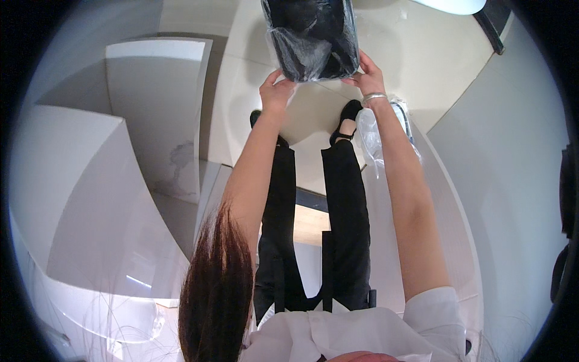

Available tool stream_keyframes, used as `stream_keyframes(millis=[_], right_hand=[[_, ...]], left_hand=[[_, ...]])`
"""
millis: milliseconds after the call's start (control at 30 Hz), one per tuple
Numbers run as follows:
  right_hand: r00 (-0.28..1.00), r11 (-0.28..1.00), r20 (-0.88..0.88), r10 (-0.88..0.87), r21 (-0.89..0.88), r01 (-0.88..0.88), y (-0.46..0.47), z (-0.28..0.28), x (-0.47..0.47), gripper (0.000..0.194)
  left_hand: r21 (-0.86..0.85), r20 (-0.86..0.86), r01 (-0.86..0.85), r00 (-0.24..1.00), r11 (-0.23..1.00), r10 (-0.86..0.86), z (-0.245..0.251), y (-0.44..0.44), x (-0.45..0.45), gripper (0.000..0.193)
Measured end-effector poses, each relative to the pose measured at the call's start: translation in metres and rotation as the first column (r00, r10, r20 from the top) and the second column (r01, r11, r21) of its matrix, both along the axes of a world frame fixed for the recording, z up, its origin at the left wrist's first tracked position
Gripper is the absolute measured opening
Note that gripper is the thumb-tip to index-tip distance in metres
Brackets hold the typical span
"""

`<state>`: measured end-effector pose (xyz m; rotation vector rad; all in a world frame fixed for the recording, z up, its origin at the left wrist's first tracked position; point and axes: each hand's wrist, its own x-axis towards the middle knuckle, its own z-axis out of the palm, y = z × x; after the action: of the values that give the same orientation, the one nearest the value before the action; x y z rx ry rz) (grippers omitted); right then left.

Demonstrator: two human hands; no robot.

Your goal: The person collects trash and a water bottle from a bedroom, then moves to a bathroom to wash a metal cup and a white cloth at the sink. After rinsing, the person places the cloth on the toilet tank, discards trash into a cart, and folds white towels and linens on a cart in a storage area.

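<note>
A black rectangular bin, seen from above with its top cut off by the picture's edge, is in front of me over the tiled floor. A thin see-through plastic liner lies crumpled inside it and wraps over the rim. My left hand grips the bin's near left corner, thumb along the near edge. At the near right corner is my right hand, fingers up along the side and a silver bangle on the wrist. The fingers under the bin are partly hidden.
A clear plastic bag with a dark-rimmed thing in it sits beyond my right forearm, partly covered by it. White panels stand on the left. A grey wall runs along the right. A white rounded object shows at top right.
</note>
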<state>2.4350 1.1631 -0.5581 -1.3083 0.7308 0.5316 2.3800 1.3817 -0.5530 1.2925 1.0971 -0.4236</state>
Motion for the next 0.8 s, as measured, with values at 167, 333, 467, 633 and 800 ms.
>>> stream_keyframes(millis=[167,333,467,633,800], right_hand=[[0.996,0.964,0.009,0.087,-0.253,-0.082,-0.014,0.023,-0.059,0.028],[0.466,0.373,-0.365,0.806,-0.299,-0.878,-0.003,0.220,-0.159,0.026],[0.585,0.591,-0.294,0.756,-0.079,-0.803,0.057,0.410,-0.193,0.021],[0.637,0.636,-0.089,0.766,-0.036,-0.771,0.218,0.627,-0.193,0.025],[0.489,0.516,0.443,0.752,0.067,-0.854,0.450,0.813,-0.193,0.030]], left_hand=[[0.311,-0.135,0.470,0.882,0.826,-0.451,0.061,0.064,-0.076,0.018],[0.168,-0.037,0.559,0.827,0.812,-0.561,0.279,0.101,-0.209,0.015],[0.175,0.122,0.469,0.862,0.865,-0.492,0.470,0.131,-0.280,0.016],[0.148,0.277,0.176,0.937,0.973,-0.212,0.656,0.194,-0.348,0.017],[0.208,0.451,-0.176,0.890,0.962,0.065,0.779,0.281,-0.420,0.020]])
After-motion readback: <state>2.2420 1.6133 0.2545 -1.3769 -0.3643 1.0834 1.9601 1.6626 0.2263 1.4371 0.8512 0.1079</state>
